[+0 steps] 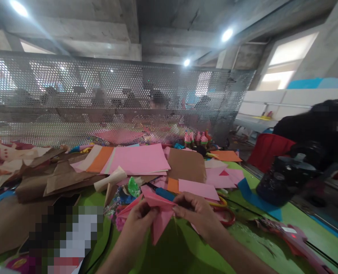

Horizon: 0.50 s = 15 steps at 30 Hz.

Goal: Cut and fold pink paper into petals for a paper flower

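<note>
Both my hands hold a folded pink paper piece (160,217) just above the green table (186,251). My left hand (138,220) pinches its left side with closed fingers. My right hand (196,213) grips the right side, fingers curled over the fold. The paper's pointed tip hangs down between my wrists. A blue-handled tool (164,194) lies just behind the paper, and red-handled scissors (224,213) lie to the right of my right hand.
Pink sheets (140,160), brown paper (186,165) and orange sheets (227,155) cover the table's back. A perforated metal screen (114,99) stands behind, with people beyond it. A black jar (285,177) and a person in black (314,125) are at right. A glue gun (294,238) lies front right.
</note>
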{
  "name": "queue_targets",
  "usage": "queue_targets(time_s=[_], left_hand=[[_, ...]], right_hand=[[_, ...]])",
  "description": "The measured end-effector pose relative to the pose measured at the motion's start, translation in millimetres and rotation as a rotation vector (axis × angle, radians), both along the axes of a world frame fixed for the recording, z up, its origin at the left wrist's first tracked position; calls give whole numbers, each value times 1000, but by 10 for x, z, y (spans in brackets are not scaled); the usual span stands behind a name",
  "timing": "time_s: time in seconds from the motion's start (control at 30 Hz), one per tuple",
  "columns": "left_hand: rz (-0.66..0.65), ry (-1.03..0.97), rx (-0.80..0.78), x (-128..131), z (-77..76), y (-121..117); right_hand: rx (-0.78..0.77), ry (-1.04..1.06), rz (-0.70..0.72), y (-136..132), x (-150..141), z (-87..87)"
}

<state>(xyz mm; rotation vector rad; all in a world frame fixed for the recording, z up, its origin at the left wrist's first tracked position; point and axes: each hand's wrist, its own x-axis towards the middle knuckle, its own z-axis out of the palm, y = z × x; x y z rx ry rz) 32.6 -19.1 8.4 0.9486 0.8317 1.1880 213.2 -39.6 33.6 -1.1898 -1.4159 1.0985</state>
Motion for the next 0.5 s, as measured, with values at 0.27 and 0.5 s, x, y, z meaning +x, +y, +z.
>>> queue_targets(time_s=[0.27,0.5], left_hand=[[-85,-47,29,21,-12,-6],[-99,42,104,4,-124,46]], right_hand=[[-18,5,5,-19,-44,45],[-27,26,-27,-4,-47,12]])
